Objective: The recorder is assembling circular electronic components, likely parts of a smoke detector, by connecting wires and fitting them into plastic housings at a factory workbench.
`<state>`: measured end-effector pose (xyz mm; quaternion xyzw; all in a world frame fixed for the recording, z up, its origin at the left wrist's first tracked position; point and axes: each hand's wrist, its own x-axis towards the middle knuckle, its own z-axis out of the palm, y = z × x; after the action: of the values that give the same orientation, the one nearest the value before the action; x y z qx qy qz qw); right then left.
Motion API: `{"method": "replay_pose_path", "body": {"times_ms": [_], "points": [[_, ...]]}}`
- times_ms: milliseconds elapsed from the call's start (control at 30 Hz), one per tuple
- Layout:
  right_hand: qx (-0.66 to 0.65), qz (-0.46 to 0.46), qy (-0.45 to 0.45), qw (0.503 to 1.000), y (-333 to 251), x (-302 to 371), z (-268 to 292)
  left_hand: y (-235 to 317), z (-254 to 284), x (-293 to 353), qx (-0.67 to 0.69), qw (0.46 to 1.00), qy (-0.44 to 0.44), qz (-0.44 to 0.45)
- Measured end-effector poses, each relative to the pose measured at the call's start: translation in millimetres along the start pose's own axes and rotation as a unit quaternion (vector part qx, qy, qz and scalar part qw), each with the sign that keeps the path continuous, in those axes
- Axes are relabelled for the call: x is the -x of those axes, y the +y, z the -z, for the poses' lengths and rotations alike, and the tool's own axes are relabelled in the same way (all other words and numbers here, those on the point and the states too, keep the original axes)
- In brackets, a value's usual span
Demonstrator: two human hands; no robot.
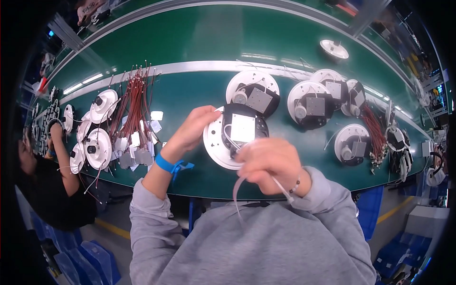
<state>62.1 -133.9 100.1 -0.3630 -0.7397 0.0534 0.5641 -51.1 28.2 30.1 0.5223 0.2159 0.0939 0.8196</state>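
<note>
My left hand (192,127) grips the rim of a white round plate (214,142), its thumb and fingers closed on the upper left edge. Mounted on that plate is a black housing with a flat silver-white square cover (242,128). My right hand (270,164), slightly blurred, is closed in a pinch over the plate's lower right side. A thin white wire (283,190) trails out below its fingers. Beside it hangs a pale, blurred strip (236,194). What exactly the fingertips touch on the housing is hidden.
Similar white round assemblies lie just beyond (251,83) and to the right (311,104). Red-brown wire bundles (135,102) with small plates lie left, near more white discs (99,147). One disc (334,49) sits farther back. At far left a co-worker's arm (64,159) reaches in.
</note>
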Motion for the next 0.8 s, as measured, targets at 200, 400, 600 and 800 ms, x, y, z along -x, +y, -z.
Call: {"method": "replay_pose_path", "body": {"times_ms": [200,400,600,800], "points": [[-0.187,-0.12,-0.059,0.973,-16,-24,14,-10,-12,-4,-0.074,0.997,-0.034,0.007],[-0.04,-0.124,0.049,0.99,-18,-33,18,5,-59,23,-0.147,0.983,-0.042,-0.102],[-0.018,-0.233,0.078,0.969,13,-20,11,-10,-51,3,-0.393,0.867,0.123,-0.281],[-0.136,-0.346,0.098,0.923,13,-15,7,40,-67,39,-0.459,0.709,0.139,-0.518]]}}
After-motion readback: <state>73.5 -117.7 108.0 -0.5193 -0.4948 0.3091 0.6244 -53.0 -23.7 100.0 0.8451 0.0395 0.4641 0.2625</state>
